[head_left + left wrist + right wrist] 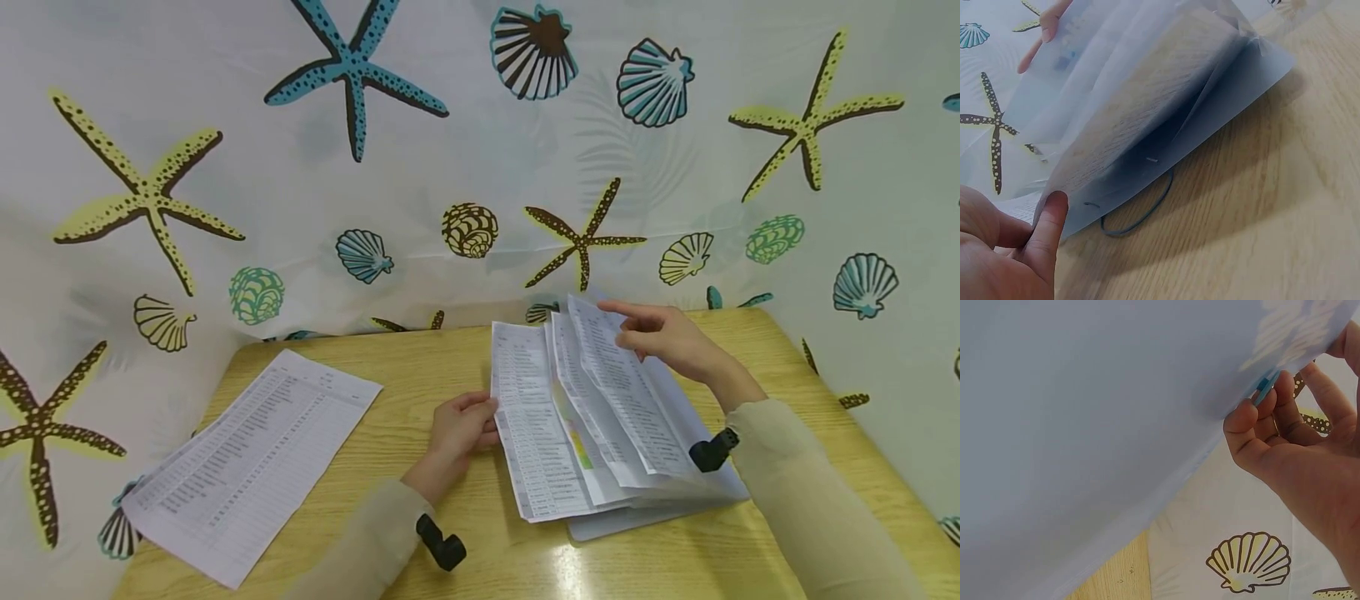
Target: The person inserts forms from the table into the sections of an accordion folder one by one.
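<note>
A pale plastic folder (pixel 682 408) stands partly open on the table, with several printed sheets (pixel 536 417) fanned out in it. My left hand (pixel 461 433) pinches the left edge of the sheets between thumb and fingers, as the left wrist view also shows. At the folder's upper right edge is my right hand (pixel 667 337), its fingers curled. In the right wrist view that hand (pixel 1297 431) grips the edge beside a small blue piece (pixel 1265 386). A colored strip (pixel 577 442) shows between the sheets. In the left wrist view a thin cord loop (pixel 1141 219) hangs from the folder.
A loose stack of printed paper (pixel 255 467) lies at the left of the wooden table (pixel 405 375). Behind the table hangs a white cloth (pixel 420 183) with starfish and shell prints, which also runs along both sides.
</note>
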The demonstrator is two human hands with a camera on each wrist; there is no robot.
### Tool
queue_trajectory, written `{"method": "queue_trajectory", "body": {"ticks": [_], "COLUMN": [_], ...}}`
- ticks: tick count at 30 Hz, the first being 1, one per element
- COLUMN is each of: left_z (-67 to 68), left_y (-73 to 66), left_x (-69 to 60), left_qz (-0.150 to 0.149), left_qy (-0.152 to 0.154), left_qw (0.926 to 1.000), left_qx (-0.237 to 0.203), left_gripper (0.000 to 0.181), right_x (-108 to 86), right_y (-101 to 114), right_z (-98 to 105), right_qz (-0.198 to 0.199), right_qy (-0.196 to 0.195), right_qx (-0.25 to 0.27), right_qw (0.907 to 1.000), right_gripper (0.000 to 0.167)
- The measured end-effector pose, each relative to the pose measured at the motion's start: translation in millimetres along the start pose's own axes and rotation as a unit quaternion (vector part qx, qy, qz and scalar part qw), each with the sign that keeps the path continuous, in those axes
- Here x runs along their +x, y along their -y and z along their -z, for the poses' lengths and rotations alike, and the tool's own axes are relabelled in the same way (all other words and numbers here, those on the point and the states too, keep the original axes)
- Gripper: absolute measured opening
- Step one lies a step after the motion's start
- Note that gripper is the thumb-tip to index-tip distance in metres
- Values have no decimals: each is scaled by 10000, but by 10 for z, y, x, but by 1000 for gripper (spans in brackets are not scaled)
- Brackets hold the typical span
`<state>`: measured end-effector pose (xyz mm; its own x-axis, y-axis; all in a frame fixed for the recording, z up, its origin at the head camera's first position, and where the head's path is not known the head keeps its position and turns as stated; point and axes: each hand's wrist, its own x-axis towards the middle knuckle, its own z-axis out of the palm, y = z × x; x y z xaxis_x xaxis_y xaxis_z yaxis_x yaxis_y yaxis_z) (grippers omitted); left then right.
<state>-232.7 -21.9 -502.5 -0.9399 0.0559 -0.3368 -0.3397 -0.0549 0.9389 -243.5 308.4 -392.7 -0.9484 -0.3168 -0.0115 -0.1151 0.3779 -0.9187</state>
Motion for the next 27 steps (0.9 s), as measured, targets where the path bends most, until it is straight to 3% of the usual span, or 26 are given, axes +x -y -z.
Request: {"method": "queue_trajectory", "body": {"ticks": [10,27], "left_z": [-120,-218], "left_y": [32,71], "left_x": [-20,8], "left_qz": [4,81], "left_qy": [494,520], "left_qw": [9988,9986], "left_qx": [-27,0], "left_gripper": [33,34], "right_x": [-1,0], "right_y": [15,13], "right_z": [-8,1], "right_qz": [-6,36], "right_qy": [-20,-9], "right_qx": [-12,-14], "right_qw": [10000,10000], "right_gripper": [57,56]}}
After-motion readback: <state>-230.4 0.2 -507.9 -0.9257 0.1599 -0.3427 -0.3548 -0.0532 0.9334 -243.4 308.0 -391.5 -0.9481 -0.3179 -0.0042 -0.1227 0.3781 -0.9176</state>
